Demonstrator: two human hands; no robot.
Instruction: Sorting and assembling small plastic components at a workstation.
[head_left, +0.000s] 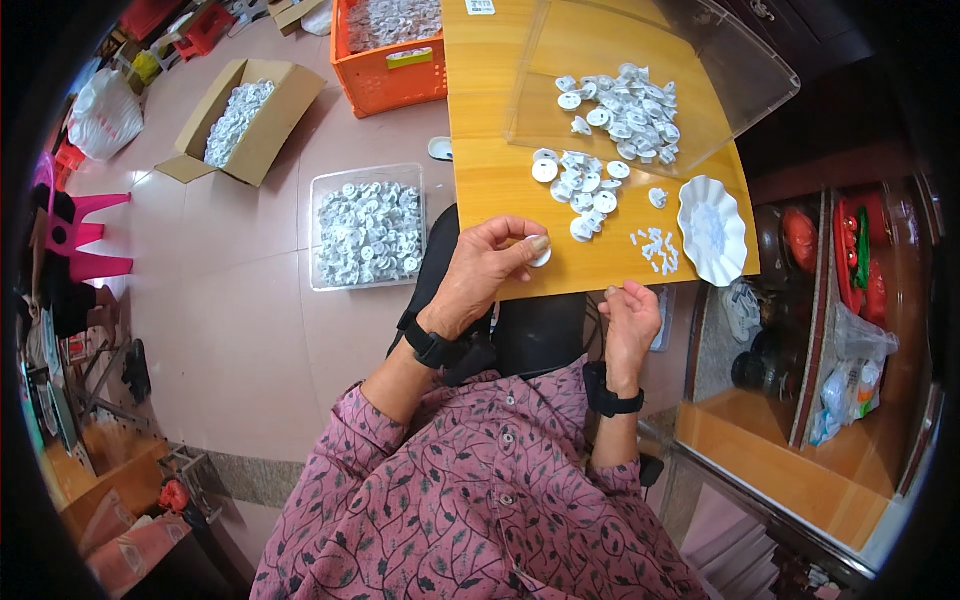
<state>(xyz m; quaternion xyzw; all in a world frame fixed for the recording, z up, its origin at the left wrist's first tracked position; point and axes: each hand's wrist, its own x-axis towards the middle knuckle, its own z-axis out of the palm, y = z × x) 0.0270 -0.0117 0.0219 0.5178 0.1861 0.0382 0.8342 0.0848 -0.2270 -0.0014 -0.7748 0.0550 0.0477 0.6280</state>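
Note:
My left hand pinches a round white plastic piece between thumb and fingers, just above the near edge of the yellow table. To its right, my right hand hovers at the table's edge with thumb and fingertips together; anything between them is too small to make out. Beyond the hands lies a loose group of similar round white pieces, with one single piece apart. Tiny white pegs are scattered near my right hand, beside a white scalloped dish holding more small white bits.
A clear plastic bin lies at the table's far side, around a larger heap of round pieces. On the floor to the left stand a filled clear tub, a cardboard box and an orange crate. Shelves flank the right.

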